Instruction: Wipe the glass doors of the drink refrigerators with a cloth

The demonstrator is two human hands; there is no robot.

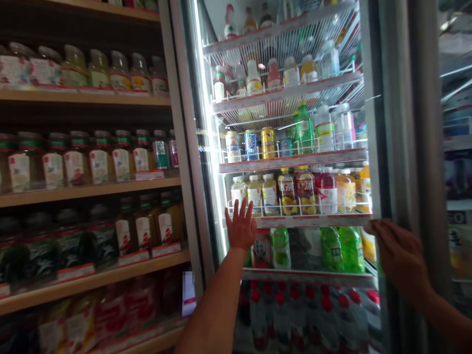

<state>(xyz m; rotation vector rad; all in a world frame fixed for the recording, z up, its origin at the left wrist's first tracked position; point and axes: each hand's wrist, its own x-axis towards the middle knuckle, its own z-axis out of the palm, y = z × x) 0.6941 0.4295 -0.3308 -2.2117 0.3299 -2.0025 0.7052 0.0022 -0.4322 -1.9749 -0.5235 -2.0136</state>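
Observation:
My left hand reaches out in front of the lit drinks fridge, its fingers spread and nothing in them. Its fingertips are nearest to the pale yellow bottles at the left of a wire-fronted shelf; I cannot tell whether they touch. Beside those bottles stand brown tea bottles with yellow caps and a red drink bottle. At the right, my right hand grips the edge of the fridge door, with the fingers pointing left; the hand is dim and slightly blurred.
Cans and green bottles fill the shelf above. Green packs stand below, over red-capped bottles. To the left, a wooden shelf unit bears rows of jars and bottles. A bright light strip lines the fridge's left side.

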